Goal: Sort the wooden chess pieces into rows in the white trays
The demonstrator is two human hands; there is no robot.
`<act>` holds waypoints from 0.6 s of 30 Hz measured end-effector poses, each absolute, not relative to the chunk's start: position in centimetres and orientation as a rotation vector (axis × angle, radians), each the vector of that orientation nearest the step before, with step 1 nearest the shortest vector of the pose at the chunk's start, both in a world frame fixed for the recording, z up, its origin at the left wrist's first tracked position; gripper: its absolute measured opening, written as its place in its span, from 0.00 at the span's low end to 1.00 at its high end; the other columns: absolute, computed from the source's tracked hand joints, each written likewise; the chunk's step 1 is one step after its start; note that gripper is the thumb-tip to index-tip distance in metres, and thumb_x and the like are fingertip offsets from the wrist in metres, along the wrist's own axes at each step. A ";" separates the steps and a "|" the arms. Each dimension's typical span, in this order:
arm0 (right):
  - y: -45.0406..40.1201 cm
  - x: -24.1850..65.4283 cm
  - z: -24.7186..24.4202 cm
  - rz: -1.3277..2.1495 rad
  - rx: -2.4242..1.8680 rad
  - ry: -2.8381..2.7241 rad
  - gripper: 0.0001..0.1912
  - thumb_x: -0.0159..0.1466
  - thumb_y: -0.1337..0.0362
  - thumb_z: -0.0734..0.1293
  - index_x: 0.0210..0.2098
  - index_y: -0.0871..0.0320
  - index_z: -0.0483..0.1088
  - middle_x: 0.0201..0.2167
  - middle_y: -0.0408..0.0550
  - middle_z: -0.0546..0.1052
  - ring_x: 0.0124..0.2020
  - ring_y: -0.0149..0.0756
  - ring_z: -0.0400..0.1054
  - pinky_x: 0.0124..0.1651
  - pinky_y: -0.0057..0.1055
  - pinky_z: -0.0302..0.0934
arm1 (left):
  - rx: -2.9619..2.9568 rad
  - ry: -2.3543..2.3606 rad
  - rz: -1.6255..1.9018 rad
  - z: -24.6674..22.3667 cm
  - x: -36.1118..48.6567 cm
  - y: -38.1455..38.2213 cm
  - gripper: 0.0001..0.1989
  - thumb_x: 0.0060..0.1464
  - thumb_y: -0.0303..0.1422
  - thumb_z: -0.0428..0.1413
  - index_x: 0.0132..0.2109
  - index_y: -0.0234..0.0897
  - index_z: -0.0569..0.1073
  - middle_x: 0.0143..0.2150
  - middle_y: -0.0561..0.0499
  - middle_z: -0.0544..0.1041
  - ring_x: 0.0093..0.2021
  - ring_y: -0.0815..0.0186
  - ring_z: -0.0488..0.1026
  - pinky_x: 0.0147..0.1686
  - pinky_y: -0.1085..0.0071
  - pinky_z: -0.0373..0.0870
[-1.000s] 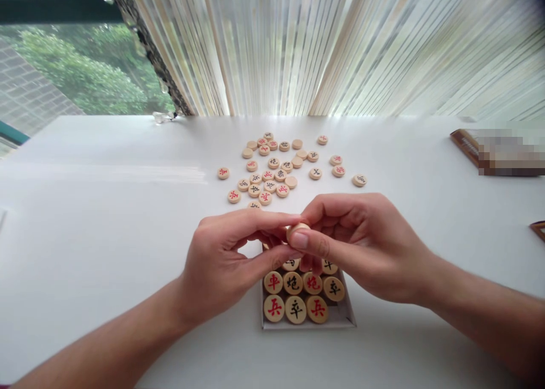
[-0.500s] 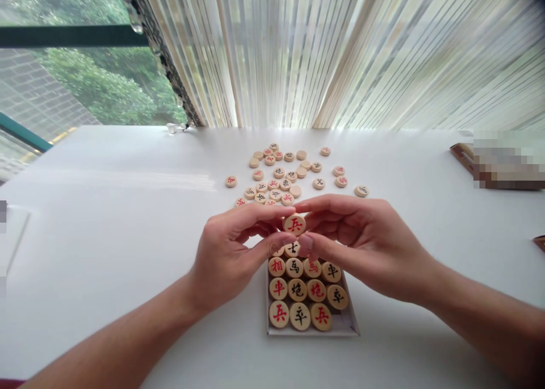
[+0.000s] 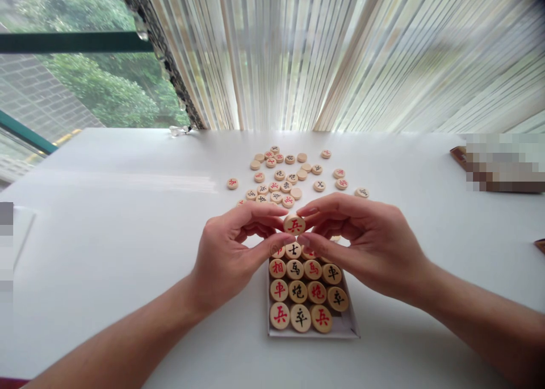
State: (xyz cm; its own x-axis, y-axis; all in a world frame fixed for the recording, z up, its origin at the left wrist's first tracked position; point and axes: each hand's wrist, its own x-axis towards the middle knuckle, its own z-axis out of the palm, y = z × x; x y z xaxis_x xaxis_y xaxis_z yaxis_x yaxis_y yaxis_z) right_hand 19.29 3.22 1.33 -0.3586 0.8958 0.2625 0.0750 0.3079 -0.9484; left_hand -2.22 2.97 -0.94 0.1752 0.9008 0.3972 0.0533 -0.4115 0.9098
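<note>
A round wooden piece with a red character (image 3: 294,225) is held upright above the far part of a shallow box (image 3: 315,336). My left hand (image 3: 232,252) pinches it from the left, and my right hand (image 3: 366,241) pinches it from the right, thumbs below and index fingers above. Rows of pieces with red and black characters lie in the box, among them a black-marked piece (image 3: 300,317) in the nearest row. That row has a gap at its right end. My hands cover part of the box's far end.
Beyond my hands, several loose pieces (image 3: 280,175) are scattered on the white table (image 3: 106,235), some showing blank faces. A brown box (image 3: 506,182), partly blurred out, lies at the far right. A white object (image 3: 23,233) is at the left edge. Curtains hang behind the table.
The view has shifted slightly. My right fingers have parted a little from my left ones, showing more of the pieces in the box. Both hands still hold the red-marked piece.
</note>
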 end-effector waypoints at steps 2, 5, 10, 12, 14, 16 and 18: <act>3.2 19.3 1.3 1.149 -0.890 -1.695 0.13 0.62 0.66 0.80 0.45 0.56 0.80 0.37 0.48 0.86 0.33 0.36 0.82 0.37 0.30 0.80 | 1.650 0.930 1.338 -0.9 -2.2 3.0 0.13 0.54 0.29 0.73 0.47 0.35 0.83 0.40 0.47 0.87 0.38 0.64 0.86 0.42 0.72 0.87; 3.2 19.4 1.2 1.139 -0.893 -1.717 0.13 0.63 0.66 0.80 0.46 0.55 0.80 0.40 0.49 0.86 0.33 0.36 0.82 0.37 0.31 0.81 | 1.650 0.927 1.331 -0.9 -2.2 3.0 0.12 0.56 0.29 0.72 0.47 0.35 0.83 0.39 0.47 0.87 0.38 0.64 0.86 0.42 0.72 0.87; 3.3 19.6 1.0 1.141 -0.879 -1.740 0.16 0.62 0.69 0.79 0.49 0.55 0.81 0.37 0.47 0.86 0.33 0.35 0.81 0.39 0.30 0.80 | 1.647 0.881 1.317 -0.9 -2.2 3.0 0.12 0.56 0.26 0.72 0.48 0.36 0.84 0.41 0.49 0.87 0.39 0.67 0.85 0.43 0.75 0.86; 3.3 19.5 1.0 1.151 -0.866 -1.733 0.16 0.62 0.70 0.79 0.49 0.54 0.82 0.36 0.46 0.86 0.34 0.34 0.81 0.40 0.29 0.80 | 1.645 0.878 1.307 -0.9 -2.3 3.0 0.12 0.56 0.27 0.72 0.48 0.36 0.84 0.41 0.49 0.87 0.39 0.67 0.85 0.43 0.75 0.86; 3.3 19.5 1.1 1.159 -0.860 -1.727 0.17 0.62 0.71 0.80 0.50 0.53 0.83 0.36 0.45 0.86 0.35 0.34 0.82 0.41 0.28 0.80 | 1.645 0.892 1.297 -1.0 -2.3 3.1 0.12 0.56 0.28 0.72 0.48 0.36 0.84 0.41 0.49 0.87 0.39 0.66 0.86 0.43 0.74 0.87; 3.3 19.5 1.2 1.163 -0.859 -1.724 0.17 0.61 0.71 0.80 0.50 0.53 0.83 0.36 0.45 0.87 0.36 0.34 0.82 0.42 0.27 0.80 | 1.647 0.908 1.291 -1.0 -2.4 3.1 0.12 0.55 0.29 0.72 0.47 0.36 0.85 0.40 0.48 0.87 0.38 0.65 0.86 0.43 0.73 0.87; 3.3 19.5 1.3 1.163 -0.862 -1.727 0.17 0.61 0.71 0.80 0.49 0.53 0.84 0.35 0.44 0.87 0.35 0.34 0.83 0.43 0.26 0.80 | 1.645 0.909 1.288 -1.0 -2.4 3.1 0.13 0.55 0.29 0.73 0.47 0.36 0.85 0.40 0.48 0.88 0.38 0.65 0.86 0.43 0.73 0.87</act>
State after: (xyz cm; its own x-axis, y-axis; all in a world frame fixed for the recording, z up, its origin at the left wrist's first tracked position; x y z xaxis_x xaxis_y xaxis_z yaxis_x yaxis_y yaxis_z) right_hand 19.46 3.30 1.32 -0.3921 0.8785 0.2730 0.0774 0.3272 -0.9418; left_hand -2.40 3.08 -0.98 0.2100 0.9051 0.3698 0.0457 -0.3870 0.9210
